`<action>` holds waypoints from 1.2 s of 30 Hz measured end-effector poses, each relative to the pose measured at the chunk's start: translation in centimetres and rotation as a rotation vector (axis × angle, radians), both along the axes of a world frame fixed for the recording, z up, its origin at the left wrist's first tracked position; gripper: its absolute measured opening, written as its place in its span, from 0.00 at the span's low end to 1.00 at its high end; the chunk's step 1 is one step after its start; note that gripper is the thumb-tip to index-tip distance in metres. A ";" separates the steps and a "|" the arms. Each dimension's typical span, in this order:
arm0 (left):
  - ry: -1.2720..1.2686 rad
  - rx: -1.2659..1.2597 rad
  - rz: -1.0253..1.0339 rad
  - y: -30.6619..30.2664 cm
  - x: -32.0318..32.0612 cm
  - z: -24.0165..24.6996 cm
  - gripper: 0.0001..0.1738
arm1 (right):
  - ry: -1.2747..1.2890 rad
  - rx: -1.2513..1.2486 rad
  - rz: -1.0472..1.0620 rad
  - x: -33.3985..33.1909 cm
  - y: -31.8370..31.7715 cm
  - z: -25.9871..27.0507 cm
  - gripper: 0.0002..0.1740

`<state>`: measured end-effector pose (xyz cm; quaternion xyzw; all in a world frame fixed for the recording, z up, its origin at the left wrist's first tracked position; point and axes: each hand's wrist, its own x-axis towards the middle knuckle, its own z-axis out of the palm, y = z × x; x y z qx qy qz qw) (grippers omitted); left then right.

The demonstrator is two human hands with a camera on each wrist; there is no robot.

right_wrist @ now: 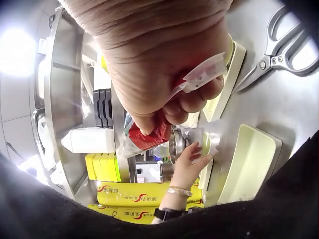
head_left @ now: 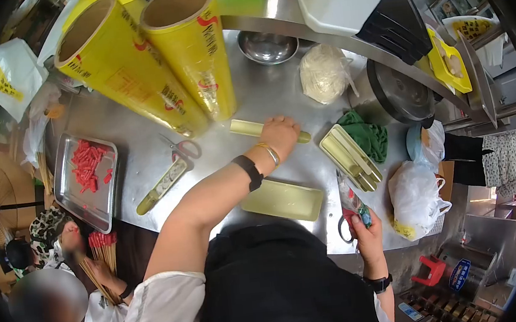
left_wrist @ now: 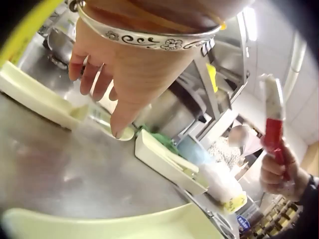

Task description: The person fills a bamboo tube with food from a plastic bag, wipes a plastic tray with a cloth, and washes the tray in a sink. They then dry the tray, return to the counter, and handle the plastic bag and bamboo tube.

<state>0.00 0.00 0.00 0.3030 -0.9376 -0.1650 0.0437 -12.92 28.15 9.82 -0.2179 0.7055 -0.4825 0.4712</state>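
My left hand (head_left: pixel 281 135) lies across a long, narrow pale-green box (head_left: pixel 245 127), fingers over the far side. In the left wrist view its thumb points down at the near wall, apart from the loosely straight fingers (left_wrist: pixel 89 79). My right hand (head_left: pixel 370 237) grips a red-and-clear plastic packet (right_wrist: pixel 152 132) with curled fingers; part of it is hidden in the palm. Between the hands sit a wide pale-green tray (head_left: pixel 283 200) and a pale-green box with long dividers (head_left: pixel 351 158). Scissors (right_wrist: pixel 279 57) lie on the steel table beside my right hand.
Two big yellow film rolls (head_left: pixel 131 74) stand at the back left. Red-handled scissors (head_left: pixel 183 149), a narrow green box (head_left: pixel 161 186) and a metal tray (head_left: pixel 112 200) with red strips lie left. Behind are a steel bowl (head_left: pixel 269 47) and large pot (head_left: pixel 391 95). Another person holds skewers (head_left: pixel 99 251).
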 end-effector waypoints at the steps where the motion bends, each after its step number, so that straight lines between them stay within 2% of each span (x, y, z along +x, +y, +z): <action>1: -0.068 0.010 -0.029 0.2 -0.8 -0.4 0.21 | 0.041 -0.011 0.006 -0.4 0.3 0.5 0.16; 2: -0.139 0.020 -0.060 0.4 -1.4 -0.9 0.13 | 0.080 -0.021 0.011 -0.6 0.5 0.9 0.15; 3: -0.250 -0.030 -0.066 -1.4 1.6 -0.3 0.13 | -0.029 -0.073 -0.002 0.6 -0.6 -1.8 0.15; 5: -0.165 -0.104 -0.388 -0.7 3.5 1.1 0.11 | -0.015 -0.052 0.026 -0.7 0.0 -1.0 0.15; 6: -0.151 -0.099 -0.400 -0.7 4.2 0.9 0.11 | -0.003 -0.043 0.014 -1.4 0.2 -0.7 0.15; 8: 0.035 -0.217 -0.589 -1.2 6.9 1.0 0.13 | -0.017 0.016 0.074 -1.8 -0.5 -0.9 0.14; 9: 0.032 -0.219 -0.591 -1.3 7.8 1.1 0.13 | -0.019 0.013 0.072 -1.8 -0.9 -1.1 0.14; 12: 0.091 -0.242 -0.555 -0.7 9.2 2.3 0.15 | 0.189 -0.094 0.191 -1.8 -2.8 -1.3 0.16; 14: 0.165 -0.166 -0.332 0.2 9.4 4.1 0.18 | 0.261 -0.088 0.238 -2.1 -3.4 -1.0 0.16; 15: 0.171 -0.165 -0.333 0.7 9.6 3.9 0.18 | 0.322 -0.095 0.290 -2.2 -3.8 -0.9 0.17; 17: 0.194 -0.112 -0.059 1.7 10.3 3.6 0.22 | 0.380 -0.125 0.322 -2.2 -4.1 0.0 0.18; 18: 0.180 -0.084 -0.026 1.8 10.6 4.0 0.27 | 0.391 -0.087 0.342 -2.5 -4.0 0.4 0.19; 19: 0.180 -0.086 -0.011 1.8 10.7 3.7 0.27 | 0.403 -0.051 0.365 -2.7 -4.1 0.5 0.19; 21: 0.226 0.017 0.298 2.0 10.1 2.5 0.29 | 0.418 -0.062 0.348 -2.6 -3.8 0.1 0.19; 22: 0.235 -0.024 0.310 1.6 9.6 1.8 0.33 | 0.432 -0.069 0.310 -2.5 -3.6 -0.2 0.20; 26: 0.131 0.041 0.404 0.2 5.4 0.6 0.33 | 0.456 -0.027 0.260 -2.1 -2.9 -0.2 0.19; 28: -0.077 0.294 0.406 -0.3 3.7 0.5 0.32 | 0.452 -0.021 0.250 -2.1 -2.6 0.0 0.19; 33: -0.091 0.254 0.432 -0.9 2.7 -2.4 0.28 | 0.480 -0.032 0.154 -2.6 -1.4 -0.9 0.18; 34: -0.098 0.223 0.413 -0.7 3.0 -2.8 0.27 | 0.417 0.043 0.128 -2.6 -1.2 -0.5 0.17; 36: 0.019 0.185 0.473 -0.4 3.4 -3.2 0.24 | 0.426 -0.017 0.145 -2.9 -0.9 -1.0 0.16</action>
